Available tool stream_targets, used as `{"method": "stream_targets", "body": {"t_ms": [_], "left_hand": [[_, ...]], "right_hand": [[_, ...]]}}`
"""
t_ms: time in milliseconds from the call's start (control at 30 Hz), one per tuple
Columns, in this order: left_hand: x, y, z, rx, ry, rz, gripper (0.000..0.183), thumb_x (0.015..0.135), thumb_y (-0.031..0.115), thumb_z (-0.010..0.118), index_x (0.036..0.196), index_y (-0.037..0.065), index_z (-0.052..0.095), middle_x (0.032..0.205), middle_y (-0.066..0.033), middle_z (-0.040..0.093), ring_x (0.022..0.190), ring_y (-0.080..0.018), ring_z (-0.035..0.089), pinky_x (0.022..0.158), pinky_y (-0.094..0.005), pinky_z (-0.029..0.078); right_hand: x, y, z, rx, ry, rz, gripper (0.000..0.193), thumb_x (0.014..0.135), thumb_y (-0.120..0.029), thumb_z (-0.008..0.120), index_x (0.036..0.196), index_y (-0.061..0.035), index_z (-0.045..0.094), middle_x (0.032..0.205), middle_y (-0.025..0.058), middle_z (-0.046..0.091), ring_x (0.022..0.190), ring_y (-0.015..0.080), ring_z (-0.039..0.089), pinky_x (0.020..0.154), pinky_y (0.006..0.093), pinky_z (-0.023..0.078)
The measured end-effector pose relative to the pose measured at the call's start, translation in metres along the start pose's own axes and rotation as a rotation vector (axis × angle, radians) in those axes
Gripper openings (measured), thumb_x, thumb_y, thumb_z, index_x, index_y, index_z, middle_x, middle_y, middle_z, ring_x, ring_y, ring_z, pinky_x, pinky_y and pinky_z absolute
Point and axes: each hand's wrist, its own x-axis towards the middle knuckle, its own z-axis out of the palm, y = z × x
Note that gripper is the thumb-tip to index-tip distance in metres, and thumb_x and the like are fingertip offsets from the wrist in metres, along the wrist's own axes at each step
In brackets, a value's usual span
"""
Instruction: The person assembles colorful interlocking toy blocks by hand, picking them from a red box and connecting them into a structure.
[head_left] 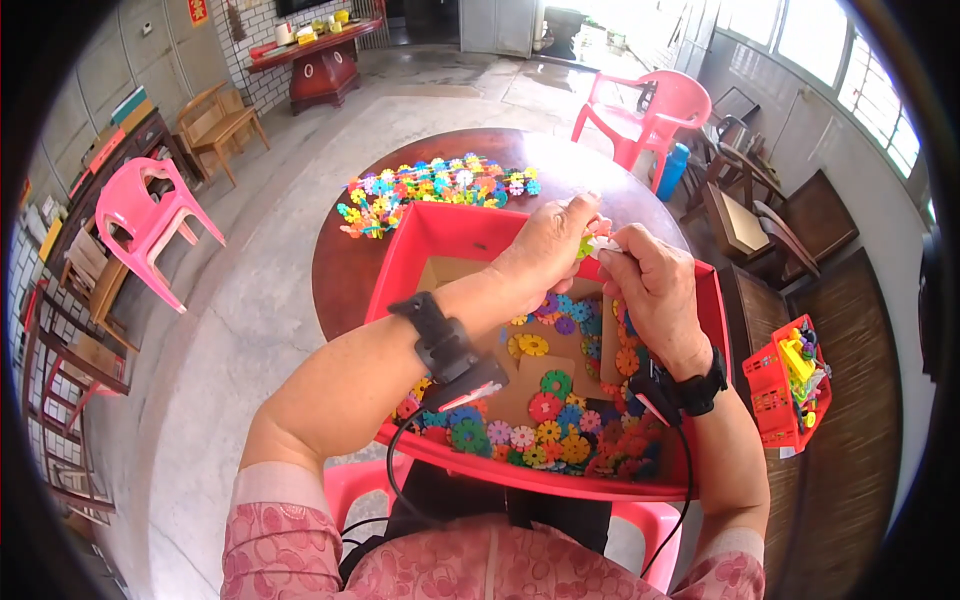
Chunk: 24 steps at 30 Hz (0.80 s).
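Observation:
Above the far side of a red box point(430, 222), both my hands are raised close together. My left hand point(550, 245) is closed around plastic snowflake discs, with a yellow-green disc point(585, 246) showing at its fingertips. A white disc point(603, 243) is pinched between the thumb and finger of my right hand point(655, 290), touching or almost touching the yellow-green one; whether they interlock I cannot tell. Below, many loose notched discs point(545, 406) in mixed colours lie on the box's cardboard bottom. Behind the box a built structure of joined discs point(440, 185) rests on the round table.
The brown round table point(340, 285) carries the box's far part. A pink chair point(645, 115) stands beyond it, with a blue bottle point(673, 170) nearby. At the right is a red basket point(775, 400) of toys. Another pink chair point(150, 215) stands left. Cables hang from both wrist devices.

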Motion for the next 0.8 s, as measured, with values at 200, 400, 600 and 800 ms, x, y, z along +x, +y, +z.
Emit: {"method": "stream_targets", "body": {"t_ms": [200, 400, 600, 800], "left_hand": [[0.000, -0.012, 0.007, -0.011, 0.131, 0.060, 0.035, 0.096, 0.040, 0.039, 0.082, 0.010, 0.049, 0.068, 0.0014, 0.048, 0.042, -0.0085, 0.036, 0.038, -0.0241, 0.028], [-0.002, -0.022, 0.009, 0.106, 0.175, 0.183, 0.038, 0.097, 0.041, 0.036, 0.082, 0.009, 0.050, 0.066, -0.0007, 0.049, 0.043, -0.0082, 0.038, 0.038, -0.0248, 0.030], [0.013, -0.018, -0.013, 0.629, -0.022, 0.546, 0.048, 0.096, 0.047, 0.037, 0.094, 0.002, 0.053, 0.070, -0.0033, 0.050, 0.054, -0.0105, 0.047, 0.049, -0.0265, 0.038], [0.028, -0.021, -0.025, 0.317, -0.213, 0.159, 0.035, 0.094, 0.031, 0.051, 0.112, 0.002, 0.055, 0.094, -0.0066, 0.059, 0.071, -0.0144, 0.062, 0.055, -0.0247, 0.049]], "right_hand": [[-0.004, -0.001, 0.003, -0.050, -0.007, -0.026, 0.011, 0.085, -0.004, 0.060, 0.095, -0.0007, 0.058, 0.072, 0.0166, 0.060, 0.060, 0.0287, 0.062, 0.055, 0.0355, 0.047], [-0.007, 0.003, 0.006, -0.131, 0.016, -0.160, 0.014, 0.082, -0.003, 0.059, 0.095, -0.0008, 0.057, 0.075, 0.0196, 0.059, 0.070, 0.0386, 0.059, 0.060, 0.0417, 0.047], [0.001, 0.019, 0.002, -0.199, 0.009, -0.139, 0.011, 0.085, -0.008, 0.060, 0.091, 0.0003, 0.057, 0.067, 0.0205, 0.057, 0.061, 0.0365, 0.060, 0.054, 0.0401, 0.045], [0.003, 0.045, 0.009, -0.046, -0.137, 0.018, 0.015, 0.087, -0.009, 0.057, 0.099, -0.0022, 0.060, 0.064, 0.0074, 0.058, 0.053, 0.0138, 0.058, 0.051, 0.0280, 0.046]]}}
